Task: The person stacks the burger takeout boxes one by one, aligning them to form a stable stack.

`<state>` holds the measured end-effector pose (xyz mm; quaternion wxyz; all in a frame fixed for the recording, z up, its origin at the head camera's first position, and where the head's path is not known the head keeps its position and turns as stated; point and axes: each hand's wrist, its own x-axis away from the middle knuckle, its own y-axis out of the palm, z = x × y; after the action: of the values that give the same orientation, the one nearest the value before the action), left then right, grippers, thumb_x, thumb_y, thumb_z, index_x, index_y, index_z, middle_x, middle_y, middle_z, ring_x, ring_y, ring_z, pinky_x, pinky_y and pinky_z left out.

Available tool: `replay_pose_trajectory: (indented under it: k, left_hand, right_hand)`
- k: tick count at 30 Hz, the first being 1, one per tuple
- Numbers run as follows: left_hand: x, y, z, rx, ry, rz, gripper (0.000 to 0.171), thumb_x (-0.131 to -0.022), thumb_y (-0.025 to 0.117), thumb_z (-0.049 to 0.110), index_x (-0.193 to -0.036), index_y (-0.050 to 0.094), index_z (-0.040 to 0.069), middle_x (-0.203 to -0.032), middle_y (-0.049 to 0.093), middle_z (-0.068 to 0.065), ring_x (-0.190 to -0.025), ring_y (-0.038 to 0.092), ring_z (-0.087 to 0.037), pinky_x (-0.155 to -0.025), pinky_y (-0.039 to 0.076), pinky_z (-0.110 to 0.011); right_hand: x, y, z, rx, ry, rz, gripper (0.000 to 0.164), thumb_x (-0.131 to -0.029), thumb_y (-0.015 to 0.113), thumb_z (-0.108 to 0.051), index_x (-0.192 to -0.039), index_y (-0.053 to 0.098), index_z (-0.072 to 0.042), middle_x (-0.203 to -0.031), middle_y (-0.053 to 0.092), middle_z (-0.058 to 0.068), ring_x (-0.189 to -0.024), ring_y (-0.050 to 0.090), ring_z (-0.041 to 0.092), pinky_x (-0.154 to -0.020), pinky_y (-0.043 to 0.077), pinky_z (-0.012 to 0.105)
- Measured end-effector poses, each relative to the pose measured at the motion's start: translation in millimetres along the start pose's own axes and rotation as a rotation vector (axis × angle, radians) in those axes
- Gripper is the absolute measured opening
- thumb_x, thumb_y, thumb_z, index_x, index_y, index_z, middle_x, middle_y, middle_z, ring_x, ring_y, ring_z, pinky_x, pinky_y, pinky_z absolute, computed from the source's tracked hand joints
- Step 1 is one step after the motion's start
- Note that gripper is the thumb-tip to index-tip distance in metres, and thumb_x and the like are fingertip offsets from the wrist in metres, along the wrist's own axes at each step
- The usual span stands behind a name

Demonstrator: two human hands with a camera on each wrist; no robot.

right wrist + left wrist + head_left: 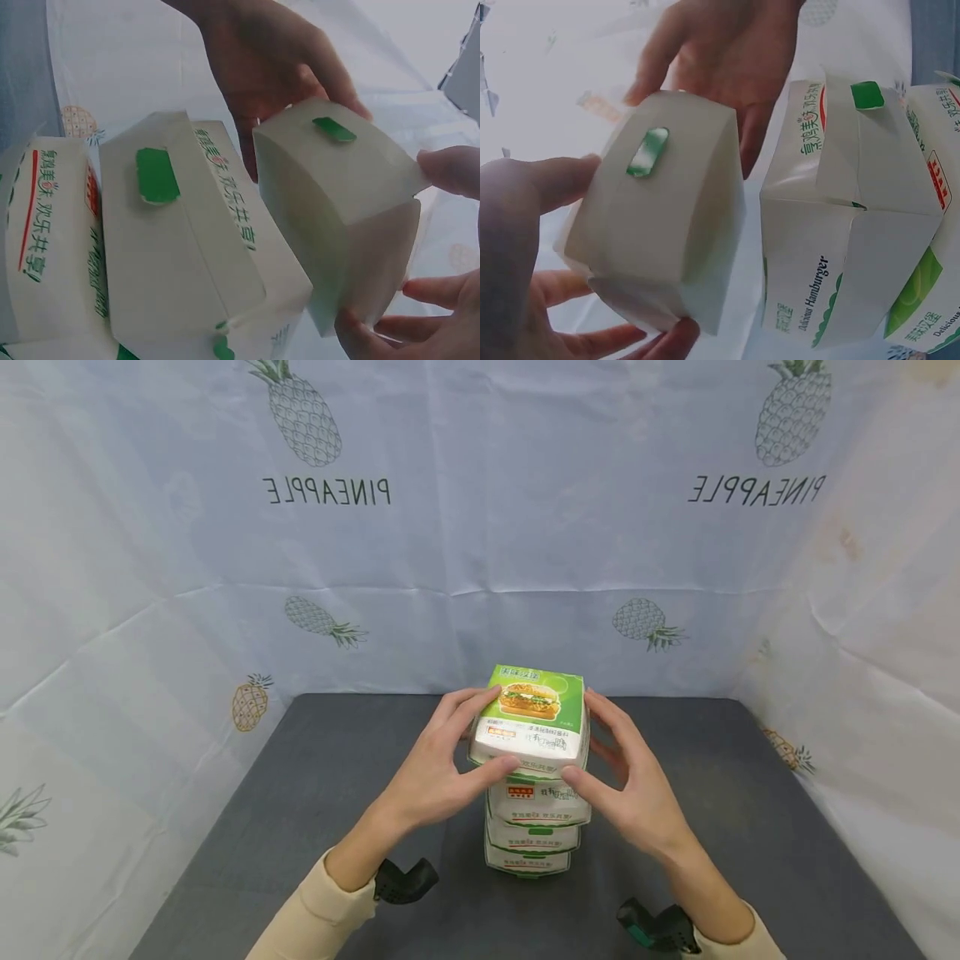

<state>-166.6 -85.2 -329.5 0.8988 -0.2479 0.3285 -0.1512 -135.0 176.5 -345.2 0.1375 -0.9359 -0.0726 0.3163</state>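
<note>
Both hands hold a hamburger box (534, 714) above a stack of similar boxes (538, 807). Its green and white lid carries a burger picture. My left hand (442, 770) grips the left side, thumb at the front edge and fingers along the side. Opposite it, my right hand (636, 789) grips the right side, thumb on the front corner. In the left wrist view a gap shows between the held box (649, 202) and the top stacked box (840, 232). A green tab (334, 129) pokes through the held box's plain white face.
The stack stands on a dark grey tabletop (315, 860). White cloth (480, 527) printed with pineapples hangs behind and at both sides. Black wrist devices (405, 881) sit at the cream sleeves (322, 910).
</note>
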Motion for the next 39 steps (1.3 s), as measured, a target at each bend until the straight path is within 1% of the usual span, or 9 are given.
replay_pose_trajectory:
  k: [4,7,11,15,19,24,30,36,39]
  left_hand:
    - [-1.6,0.2,-2.6,0.073,0.063,0.041,0.065,-0.094,0.074,0.029,-0.152,0.047,0.016,-0.148,0.042,-0.004,-0.133,0.046,-0.020,-0.098,0.052,-0.036]
    - [-1.4,1.5,-4.7,0.111,0.090,0.066,0.062,-0.096,0.071,0.030,-0.151,0.048,0.013,-0.148,0.044,-0.005,-0.135,0.045,-0.021,-0.098,0.052,-0.036]
    - [1.8,5.4,-6.0,0.147,0.097,0.079,0.060,-0.097,0.071,0.026,-0.151,0.048,0.012,-0.147,0.045,-0.005,-0.134,0.046,-0.022,-0.099,0.052,-0.036]
    - [6.5,10.7,-6.8,0.158,0.082,0.079,0.061,-0.095,0.072,0.019,-0.151,0.047,0.013,-0.146,0.045,-0.004,-0.134,0.046,-0.021,-0.098,0.053,-0.036]
    - [9.5,13.9,-8.9,0.157,0.067,0.079,0.061,-0.094,0.072,0.017,-0.150,0.048,0.013,-0.146,0.045,-0.004,-0.135,0.045,-0.021,-0.098,0.053,-0.036]
    - [11.8,17.1,-11.4,0.144,0.046,0.065,0.061,-0.095,0.072,0.018,-0.151,0.048,0.013,-0.148,0.043,-0.005,-0.135,0.044,-0.022,-0.098,0.053,-0.037]
    - [13.3,17.8,-13.4,0.129,0.046,0.063,0.061,-0.095,0.071,0.020,-0.151,0.047,0.013,-0.148,0.043,-0.006,-0.135,0.044,-0.023,-0.097,0.054,-0.038]
    - [14.3,16.0,-14.1,0.120,0.046,0.062,0.061,-0.095,0.072,0.020,-0.151,0.047,0.015,-0.148,0.042,-0.004,-0.135,0.045,-0.022,-0.097,0.053,-0.037]
    - [16.1,13.0,-14.1,0.115,0.040,0.062,0.062,-0.096,0.071,0.020,-0.152,0.046,0.016,-0.149,0.042,-0.003,-0.133,0.046,-0.026,-0.097,0.053,-0.038]
  right_hand:
    - [-3.4,-6.6,1.9,-0.059,0.018,-0.024,0.080,-0.092,0.065,0.008,-0.160,0.032,-0.015,-0.160,0.033,0.006,-0.146,0.033,0.020,-0.108,0.038,0.019]
    - [-5.5,-11.3,4.2,-0.104,0.037,-0.055,0.077,-0.093,0.062,0.007,-0.161,0.031,-0.014,-0.161,0.032,0.008,-0.147,0.032,0.021,-0.107,0.038,0.021]
    - [-5.5,-16.4,9.4,-0.178,0.038,-0.094,0.075,-0.095,0.059,0.008,-0.161,0.029,-0.010,-0.162,0.031,0.012,-0.146,0.033,0.023,-0.106,0.041,0.022]
    - [-2.9,-18.4,14.6,-0.219,0.023,-0.121,0.073,-0.096,0.056,0.009,-0.161,0.027,-0.007,-0.162,0.030,0.015,-0.144,0.036,0.023,-0.104,0.044,0.023]
    - [-0.7,-18.4,18.5,-0.206,0.040,-0.141,0.074,-0.097,0.056,0.008,-0.162,0.025,-0.009,-0.164,0.028,0.012,-0.147,0.033,0.021,-0.107,0.041,0.023]
    - [1.9,-17.7,23.8,-0.193,0.026,-0.142,0.073,-0.097,0.055,0.008,-0.162,0.025,-0.007,-0.165,0.025,0.012,-0.149,0.030,0.020,-0.108,0.039,0.022]
    - [3.3,-17.1,26.1,-0.162,0.043,-0.138,0.075,-0.097,0.056,0.006,-0.162,0.025,-0.010,-0.165,0.025,0.010,-0.150,0.028,0.018,-0.108,0.038,0.021]
    - [4.0,-17.9,25.7,-0.162,0.033,-0.110,0.075,-0.096,0.056,0.008,-0.162,0.025,-0.008,-0.164,0.026,0.016,-0.149,0.030,0.017,-0.109,0.037,0.020]
    - [5.4,-19.3,23.2,-0.160,0.036,-0.099,0.075,-0.095,0.056,0.010,-0.161,0.026,-0.007,-0.164,0.024,0.019,-0.149,0.029,0.018,-0.111,0.036,0.020]
